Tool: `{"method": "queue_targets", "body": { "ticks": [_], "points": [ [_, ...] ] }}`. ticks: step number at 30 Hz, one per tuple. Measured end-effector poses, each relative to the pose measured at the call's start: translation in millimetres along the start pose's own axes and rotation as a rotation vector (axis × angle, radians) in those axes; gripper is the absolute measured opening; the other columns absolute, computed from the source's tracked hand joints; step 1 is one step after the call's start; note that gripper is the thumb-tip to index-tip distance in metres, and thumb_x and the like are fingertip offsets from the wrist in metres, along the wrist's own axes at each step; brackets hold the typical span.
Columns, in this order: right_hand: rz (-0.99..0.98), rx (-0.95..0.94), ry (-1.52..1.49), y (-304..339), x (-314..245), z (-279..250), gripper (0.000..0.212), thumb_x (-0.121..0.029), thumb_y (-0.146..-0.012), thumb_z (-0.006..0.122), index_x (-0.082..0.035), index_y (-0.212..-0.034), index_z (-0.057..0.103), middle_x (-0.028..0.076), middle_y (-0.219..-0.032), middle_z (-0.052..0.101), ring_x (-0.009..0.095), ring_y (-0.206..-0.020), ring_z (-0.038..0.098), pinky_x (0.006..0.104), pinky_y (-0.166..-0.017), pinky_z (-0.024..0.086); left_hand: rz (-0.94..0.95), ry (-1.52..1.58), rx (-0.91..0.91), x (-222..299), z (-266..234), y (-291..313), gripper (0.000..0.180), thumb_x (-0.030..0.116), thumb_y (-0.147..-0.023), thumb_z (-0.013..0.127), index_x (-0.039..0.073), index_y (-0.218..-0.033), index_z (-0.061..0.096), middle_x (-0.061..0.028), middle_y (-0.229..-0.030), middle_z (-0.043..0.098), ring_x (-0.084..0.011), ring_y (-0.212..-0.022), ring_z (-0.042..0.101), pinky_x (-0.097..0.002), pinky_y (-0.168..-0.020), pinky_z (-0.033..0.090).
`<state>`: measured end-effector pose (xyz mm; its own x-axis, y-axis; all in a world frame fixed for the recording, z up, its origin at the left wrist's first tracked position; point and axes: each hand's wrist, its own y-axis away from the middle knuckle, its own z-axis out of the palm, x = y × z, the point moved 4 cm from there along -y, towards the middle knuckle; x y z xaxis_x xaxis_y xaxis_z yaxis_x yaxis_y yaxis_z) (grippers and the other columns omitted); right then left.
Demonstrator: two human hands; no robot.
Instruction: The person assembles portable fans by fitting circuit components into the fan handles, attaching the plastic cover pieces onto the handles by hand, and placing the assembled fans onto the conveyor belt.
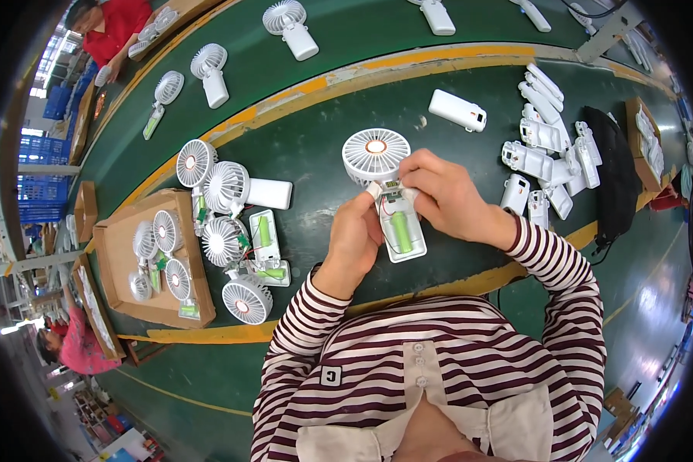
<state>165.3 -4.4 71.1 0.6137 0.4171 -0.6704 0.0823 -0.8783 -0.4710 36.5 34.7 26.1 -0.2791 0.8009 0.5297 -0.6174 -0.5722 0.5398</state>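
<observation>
Between my two hands is a white handheld fan point(376, 154) with its round grille pointing away from me. Its handle lies open toward me, baring a green battery point(401, 232) and a small circuit board point(393, 191). My left hand point(356, 237) grips the handle's left side just below the fan head. Pinched fingers of my right hand point(443, 192) press at the handle's top right, by the board. Whether they hold a small part there is hidden. Beyond my right hand lies a loose white handle cover point(457, 111) on the green bench.
Several fans with bared batteries point(225, 241) cluster at left, beside a cardboard tray point(115, 269) holding more. A pile of white handle shells point(547, 146) lies at right, next to a black cloth item point(612, 177). Finished-looking fans point(289, 27) stand on the green belt beyond. Two other people sit at left.
</observation>
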Motion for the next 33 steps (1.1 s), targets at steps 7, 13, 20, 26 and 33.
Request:
{"method": "queue_targets", "body": {
  "ticks": [7,13,20,26,33],
  "points": [
    [0.025,-0.057,-0.077,0,1,5,0.018,0.011,-0.065,0.052,0.004,-0.082,0.052,0.011,-0.091,0.050,0.025,-0.079,0.053,0.0297,-0.065,0.044,-0.019,0.044,-0.005,1,-8,-1,0.029,0.020,-0.089,0.042,-0.004,-0.105,0.049,-0.0104,-0.097,0.058,-0.0201,-0.084,0.059,-0.0341,-0.072,0.049],
    [0.049,-0.059,-0.083,-1,-1,8,0.016,0.011,-0.064,0.051,0.004,-0.078,0.052,0.011,-0.090,0.049,0.027,-0.078,0.051,0.0332,-0.065,0.043,-0.056,-0.042,0.000,2,-6,2,0.032,0.018,-0.090,0.034,-0.001,-0.113,0.045,-0.0105,-0.106,0.056,-0.0200,-0.096,0.056,-0.0348,-0.084,0.045],
    [0.007,-0.108,-0.019,0,-3,8,0.017,0.011,-0.063,0.052,0.004,-0.078,0.051,0.012,-0.092,0.049,0.028,-0.082,0.051,0.0340,-0.066,0.044,-0.058,-0.036,0.015,-3,-13,0,0.032,0.018,-0.090,0.034,-0.002,-0.112,0.046,-0.0107,-0.106,0.056,-0.0200,-0.095,0.056,-0.0347,-0.083,0.046],
    [-0.077,-0.168,0.097,3,-7,12,0.020,0.010,-0.058,0.054,0.004,-0.077,0.051,0.013,-0.094,0.049,0.029,-0.085,0.050,0.0342,-0.068,0.046,-0.079,-0.032,-0.001,-8,-19,-3,0.030,0.018,-0.089,0.034,-0.001,-0.109,0.047,-0.0095,-0.102,0.057,-0.0190,-0.091,0.057,-0.0340,-0.079,0.048],
    [-0.195,-0.221,0.258,6,-9,16,0.018,0.000,-0.061,0.057,0.004,-0.077,0.051,0.012,-0.096,0.048,0.027,-0.084,0.049,0.0338,-0.067,0.045,-0.077,0.021,0.014,-14,-21,-3,0.027,0.019,-0.088,0.039,0.000,-0.103,0.051,-0.0074,-0.092,0.059,-0.0168,-0.079,0.059,-0.0308,-0.069,0.049]
  ]
}}
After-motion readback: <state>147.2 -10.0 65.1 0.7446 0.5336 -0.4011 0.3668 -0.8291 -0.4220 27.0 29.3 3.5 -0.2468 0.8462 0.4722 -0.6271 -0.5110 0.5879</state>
